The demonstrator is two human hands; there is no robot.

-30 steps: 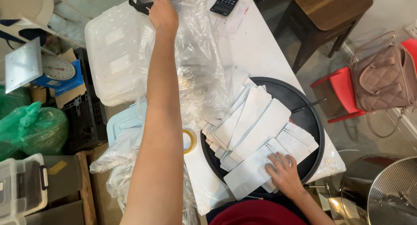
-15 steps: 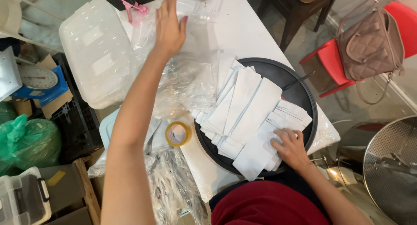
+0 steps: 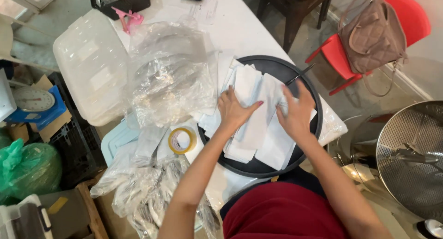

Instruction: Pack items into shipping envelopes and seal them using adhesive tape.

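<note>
Head view: both hands are down on a pile of white paper packets [image 3: 258,114] that lies on a round black tray [image 3: 258,167]. The tray sits on the white counter [image 3: 240,31], near its front edge. The left hand [image 3: 234,110] lies flat on the left part of the pile, fingers spread, pressing on the packets and not gripping any. The right hand [image 3: 296,113] rests on the right part of the pile with its fingers spread wide too; I cannot tell if it pinches a packet.

Just left of the tray is a roll of yellow tape [image 3: 181,140]. Behind it is a heap of clear plastic bags [image 3: 168,72]. A clear plastic box [image 3: 90,68] stands further left. A brown handbag [image 3: 371,36] rests on a red chair [image 3: 406,17] well off to the right.
</note>
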